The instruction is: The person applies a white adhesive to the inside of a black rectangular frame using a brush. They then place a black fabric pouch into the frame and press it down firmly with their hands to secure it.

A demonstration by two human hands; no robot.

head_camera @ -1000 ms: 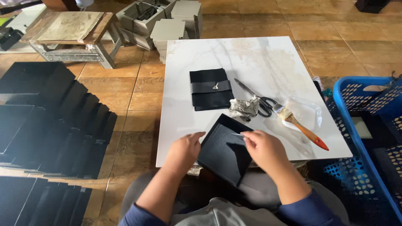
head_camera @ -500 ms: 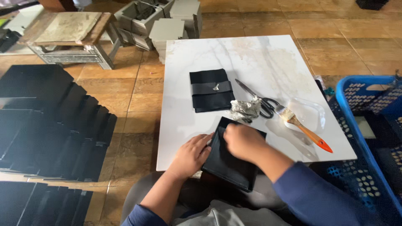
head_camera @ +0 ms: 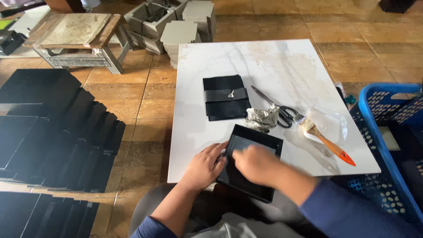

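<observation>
Precariously overhanging the near edge of a white table (head_camera: pixel 211 66): black tray (head_camera: pixel 253 145), steadied by flat left hand (head_camera: pixel 203 166); right hand (head_camera: pixel 255 164), blurred, pressing inside, grip unclear. Could tip off under pressure.

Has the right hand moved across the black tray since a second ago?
Yes. The right hand has shifted left, from the right edge of the black tray to inside it, farther from the paintbrush on the white table.

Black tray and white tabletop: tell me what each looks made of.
Black tray: seemingly paper-covered card, matt; thin, crisp, straight walls suggest it, though the look leaves it open. White tabletop: marble or marble-look tile, glossy; grey veining and soft reflections show.
</observation>
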